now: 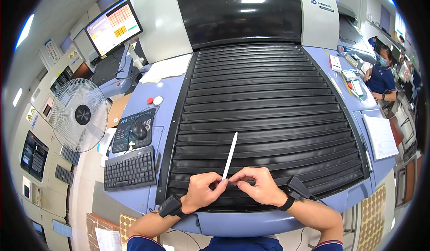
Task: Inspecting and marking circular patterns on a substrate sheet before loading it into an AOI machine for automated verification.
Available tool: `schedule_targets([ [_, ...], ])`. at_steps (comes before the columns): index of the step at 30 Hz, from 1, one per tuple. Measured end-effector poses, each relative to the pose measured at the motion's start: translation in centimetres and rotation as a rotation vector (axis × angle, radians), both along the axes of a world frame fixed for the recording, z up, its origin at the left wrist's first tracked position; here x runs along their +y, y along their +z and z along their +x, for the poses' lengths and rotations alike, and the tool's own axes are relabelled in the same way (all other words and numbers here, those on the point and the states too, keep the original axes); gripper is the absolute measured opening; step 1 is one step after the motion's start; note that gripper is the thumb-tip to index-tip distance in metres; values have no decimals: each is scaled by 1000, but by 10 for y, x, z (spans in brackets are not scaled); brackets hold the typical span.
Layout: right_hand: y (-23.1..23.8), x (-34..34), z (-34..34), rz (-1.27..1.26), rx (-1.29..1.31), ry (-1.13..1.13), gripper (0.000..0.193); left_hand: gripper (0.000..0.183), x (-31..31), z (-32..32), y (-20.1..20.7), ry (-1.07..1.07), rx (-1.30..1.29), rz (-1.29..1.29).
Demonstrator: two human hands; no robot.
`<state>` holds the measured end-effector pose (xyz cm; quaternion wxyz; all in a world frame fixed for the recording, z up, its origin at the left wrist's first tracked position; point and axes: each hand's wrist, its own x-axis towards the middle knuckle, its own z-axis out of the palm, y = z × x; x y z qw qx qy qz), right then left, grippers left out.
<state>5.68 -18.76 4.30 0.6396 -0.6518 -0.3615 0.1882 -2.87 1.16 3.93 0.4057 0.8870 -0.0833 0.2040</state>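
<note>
White, thin and stiff, the stylus [230,156] looks light — both hands, left [204,191] and right [259,186], pinch its lower end, likely the surest hold.

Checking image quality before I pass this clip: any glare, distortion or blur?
Head view: fisheye bends the shutter slats and blacks out the corners; ceiling-light glare streaks the glossy black hood; both hands and the white stick are sharp.

A white stick [230,156] lies against black ribbed slats [268,107] framed by a pale blue housing [168,94].
</note>
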Motion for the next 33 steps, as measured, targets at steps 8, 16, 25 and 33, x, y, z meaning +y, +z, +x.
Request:
schedule_targets([
  [8, -2, -1, -4, -30, -126, -46, 19, 13, -1, -1, -2, -13, 3, -26],
  [16, -1, 3, -8, 15, -311, -109, 38, 16, -2, 0, -6, 4, -60, -50],
  [25, -1, 4, -5, 28, -325, -152, 57, 18, 0, -1, -4, -76, 18, 35],
  [33, -1, 4, -7, -7, -315, -147, 48, 20, -1, 0, -5, -199, -81, 45],
])
